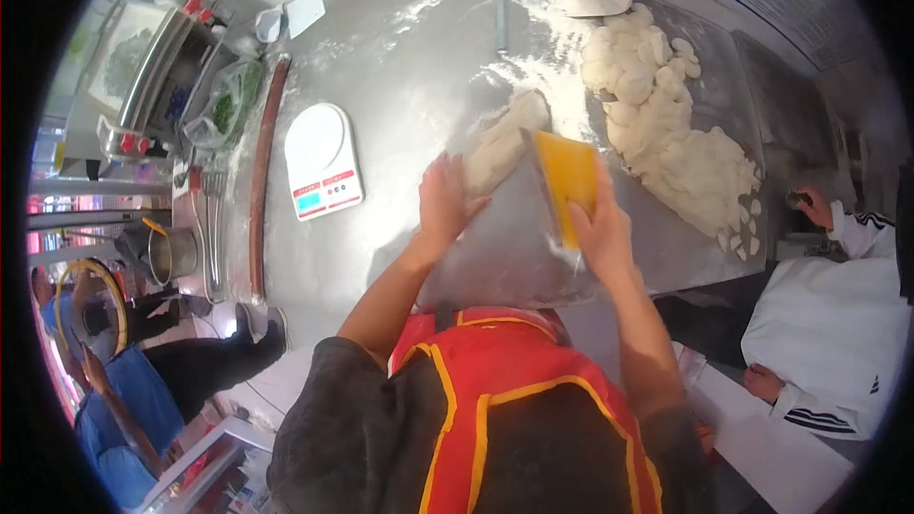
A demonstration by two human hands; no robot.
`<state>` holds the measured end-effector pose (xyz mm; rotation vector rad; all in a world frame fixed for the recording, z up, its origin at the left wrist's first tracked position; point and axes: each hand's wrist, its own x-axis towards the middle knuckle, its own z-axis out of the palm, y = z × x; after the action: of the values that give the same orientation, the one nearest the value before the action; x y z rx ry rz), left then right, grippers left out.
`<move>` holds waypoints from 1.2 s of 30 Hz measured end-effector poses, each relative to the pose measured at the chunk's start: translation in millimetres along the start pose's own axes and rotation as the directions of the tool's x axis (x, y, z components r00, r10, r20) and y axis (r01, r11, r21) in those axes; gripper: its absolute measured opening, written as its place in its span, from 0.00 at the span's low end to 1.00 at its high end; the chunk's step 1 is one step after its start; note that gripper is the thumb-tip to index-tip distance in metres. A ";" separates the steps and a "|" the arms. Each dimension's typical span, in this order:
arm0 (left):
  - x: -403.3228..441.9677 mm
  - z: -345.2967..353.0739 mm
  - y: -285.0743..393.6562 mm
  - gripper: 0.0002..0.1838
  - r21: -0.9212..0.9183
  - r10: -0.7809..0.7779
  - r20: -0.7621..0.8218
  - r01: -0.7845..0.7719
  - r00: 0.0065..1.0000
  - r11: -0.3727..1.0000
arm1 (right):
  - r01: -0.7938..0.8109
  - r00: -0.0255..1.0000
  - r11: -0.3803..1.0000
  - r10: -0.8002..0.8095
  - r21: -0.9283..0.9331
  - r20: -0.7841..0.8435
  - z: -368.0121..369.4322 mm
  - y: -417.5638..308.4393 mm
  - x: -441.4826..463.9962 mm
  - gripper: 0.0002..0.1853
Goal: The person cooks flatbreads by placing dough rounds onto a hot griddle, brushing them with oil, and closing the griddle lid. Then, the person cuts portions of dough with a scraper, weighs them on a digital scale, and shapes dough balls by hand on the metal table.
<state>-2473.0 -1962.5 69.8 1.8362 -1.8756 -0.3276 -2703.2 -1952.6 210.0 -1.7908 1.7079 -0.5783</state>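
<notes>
Yellow dough scraper point(568, 171), well right of the digital kitchen scale point(325, 162), is clamped in the right hand point(602, 233): thumb on the broad face, other fingers mostly hidden behind. It stands tilted; can't tell whether its edge touches anything. Left hand point(444, 198), just right of the scale, has fingers loosely spread, laid against the near end of a pale dough log point(505, 145), touching it, not wrapped round it. Log lies on the steel table point(409, 57) right of the scale, slanting away, far end near loose flour point(568, 86). Dough looks soft and stretchy, probably heavy for its bulk, tacky where flour is thin; best held with flat palm or lightly cupped fingers along its length, as pinching would likely dent or tear it. Scraper seems light and fairly stiff; hold by the broad yellow part, clear of the edge; floury fingers could slip. Far right of the scale: big dough heap point(681, 148), small dough pieces point(743, 238) at its near end. Brown rolling pin point(268, 181) just left of the scale. Person in white jacket point(824, 324) far right of the scale, beyond the table.
</notes>
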 end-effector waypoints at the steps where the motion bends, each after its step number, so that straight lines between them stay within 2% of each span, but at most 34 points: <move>1: -1.8 1.5 -12.8 0.40 -0.033 0.026 -0.004 -0.026 1.000 0.999 | 0.011 0.995 0.999 -0.006 -0.054 0.096 4.0 -7.4 11.1 0.39; 5: 6.2 -4.4 -12.5 0.40 -0.184 0.093 0.084 -0.076 0.992 0.980 | 0.258 0.954 0.946 -0.216 -0.199 0.209 34.2 -7.0 57.1 0.39; 7: 12.0 -3.4 1.7 0.39 -0.161 0.044 0.090 -0.029 0.995 0.987 | 0.338 0.929 0.902 -0.274 -0.268 0.249 50.4 -2.1 72.1 0.39; 10: 23.0 9.0 13.0 0.36 -0.161 0.008 0.094 0.007 0.996 0.987 | 0.323 0.935 0.912 -0.268 -0.251 0.232 84.7 17.1 91.9 0.38; 11: 25.0 12.2 13.0 0.34 -0.155 -0.014 0.088 0.027 0.996 0.987 | 0.285 0.947 0.913 -0.220 -0.293 0.235 86.5 10.2 95.4 0.38; 13: 39.1 32.1 5.6 0.29 -0.157 -0.129 0.292 0.181 0.948 0.971 | 0.261 0.953 0.902 -0.183 -0.344 0.242 93.2 -13.6 103.7 0.37; 15: 36.6 37.9 -7.4 0.27 -0.226 -0.064 0.169 0.102 0.984 0.969 | 0.277 0.949 0.887 -0.191 -0.369 0.251 107.3 0.3 112.9 0.35; 17: 30.8 31.2 -19.6 0.28 -0.348 -0.085 0.125 0.123 0.989 0.930 | 0.244 0.962 0.839 -0.146 -0.486 0.231 106.3 4.1 118.5 0.40; 20: 26.0 -5.5 -56.4 0.23 -0.547 -0.310 0.105 0.315 0.945 0.775 | 0.270 0.958 0.874 -0.200 -0.404 0.208 104.6 2.3 118.2 0.43; 21: 24.0 -51.5 -65.4 0.25 -0.620 -0.225 0.042 0.202 0.973 0.758 | 0.275 0.954 0.885 -0.202 -0.376 0.223 103.3 -2.6 115.3 0.44; 23: 41.1 -77.2 -117.0 0.26 -0.542 -0.281 -0.091 0.190 0.955 0.819 | 0.265 0.952 0.907 -0.194 -0.326 0.235 96.2 -9.0 110.1 0.45; 24: 49.3 -108.7 -126.4 0.24 -0.451 -0.363 -0.150 0.263 0.920 0.853 | 0.257 0.954 0.907 -0.183 -0.334 0.236 93.7 -11.5 107.2 0.45; 26: 59.2 -133.2 -159.2 0.24 -0.188 -0.314 -0.341 0.263 0.886 0.946 | 0.245 0.958 0.907 -0.172 -0.342 0.231 93.8 -19.0 106.5 0.45; 27: 64.0 -141.8 -171.0 0.26 -0.177 -0.402 -0.282 0.364 0.871 0.914 | 0.248 0.956 0.909 -0.176 -0.334 0.234 93.8 -21.6 106.5 0.45; 29: 64.6 -136.0 -190.1 0.28 0.029 -0.378 -0.359 0.415 0.853 0.909 | 0.245 0.956 0.915 -0.172 -0.322 0.237 91.8 -23.7 103.6 0.46; 32: 59.1 -140.5 -199.0 0.29 0.041 -0.449 -0.133 0.458 0.883 0.888 | 0.225 0.959 0.910 -0.143 -0.349 0.245 90.1 -30.6 101.7 0.47; 35: 34.8 -141.4 -173.2 0.29 0.095 -0.282 -0.258 0.314 0.924 0.945 | 0.248 0.958 0.907 -0.176 -0.342 0.229 93.1 -29.6 99.8 0.47; 36: 18.0 -131.0 -166.8 0.28 -0.013 -0.202 -0.260 0.206 0.944 0.978 | 0.241 0.958 0.907 -0.165 -0.345 0.236 93.4 -29.2 100.4 0.47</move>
<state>-2262.7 -1969.5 101.6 1.9818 -1.5196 -0.1333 -2610.8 -2041.2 152.7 -2.2297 1.5748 -0.1480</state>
